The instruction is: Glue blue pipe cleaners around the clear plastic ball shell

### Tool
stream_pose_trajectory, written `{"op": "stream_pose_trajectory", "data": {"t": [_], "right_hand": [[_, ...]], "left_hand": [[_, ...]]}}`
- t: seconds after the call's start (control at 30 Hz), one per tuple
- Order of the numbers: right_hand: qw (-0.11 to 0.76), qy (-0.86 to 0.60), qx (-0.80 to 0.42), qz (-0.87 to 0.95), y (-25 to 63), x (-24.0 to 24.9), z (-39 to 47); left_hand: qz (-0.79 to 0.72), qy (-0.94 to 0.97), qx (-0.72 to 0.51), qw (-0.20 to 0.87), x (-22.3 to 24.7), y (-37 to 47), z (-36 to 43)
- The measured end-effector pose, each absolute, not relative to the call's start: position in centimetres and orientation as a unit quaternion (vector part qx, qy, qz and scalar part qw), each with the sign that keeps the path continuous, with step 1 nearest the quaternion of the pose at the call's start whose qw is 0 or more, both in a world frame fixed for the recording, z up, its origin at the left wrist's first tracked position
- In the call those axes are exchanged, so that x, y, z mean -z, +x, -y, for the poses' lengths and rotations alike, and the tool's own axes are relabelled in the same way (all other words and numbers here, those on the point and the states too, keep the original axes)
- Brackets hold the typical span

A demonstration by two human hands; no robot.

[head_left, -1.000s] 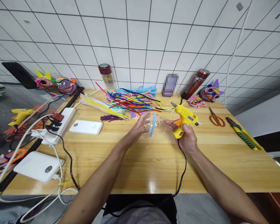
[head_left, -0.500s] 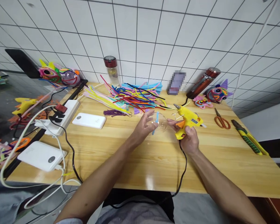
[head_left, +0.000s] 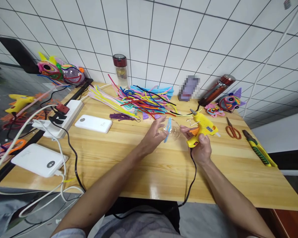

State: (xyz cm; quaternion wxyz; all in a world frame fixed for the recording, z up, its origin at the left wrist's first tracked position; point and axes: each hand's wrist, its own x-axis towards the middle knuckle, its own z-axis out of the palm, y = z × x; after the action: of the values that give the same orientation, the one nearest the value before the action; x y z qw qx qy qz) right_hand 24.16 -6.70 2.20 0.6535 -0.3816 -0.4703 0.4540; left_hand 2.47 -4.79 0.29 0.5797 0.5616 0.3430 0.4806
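Note:
My left hand is closed on a clear plastic ball, with its thumb and fingers at the ball's left side. A light blue pipe cleaner runs across the ball beside my thumb. My right hand grips the handle of a yellow hot glue gun, its fingers around the orange trigger. The gun's nozzle points up and to the left, apart from the ball. Behind the ball lies a pile of coloured pipe cleaners.
White power banks and a power strip with tangled cables lie left. At the back stand a glass bottle and a thermos. Scissors, pliers and a decorated ball fish are right. The gun's cord hangs over the front edge.
The view has shifted slightly. Both hands keep their holds on the ball and the glue gun. The ball and its blue strip look slightly turned.

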Motion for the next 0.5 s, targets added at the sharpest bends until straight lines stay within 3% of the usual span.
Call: {"op": "stream_pose_trajectory", "data": {"t": [0.5], "right_hand": [[0.632, -0.377, -0.459, 0.498, 23.2, -2.3, 7.4]], "left_hand": [[-0.374, 0.5, -0.523, 0.58, -0.8, 2.8, 4.8]]}}
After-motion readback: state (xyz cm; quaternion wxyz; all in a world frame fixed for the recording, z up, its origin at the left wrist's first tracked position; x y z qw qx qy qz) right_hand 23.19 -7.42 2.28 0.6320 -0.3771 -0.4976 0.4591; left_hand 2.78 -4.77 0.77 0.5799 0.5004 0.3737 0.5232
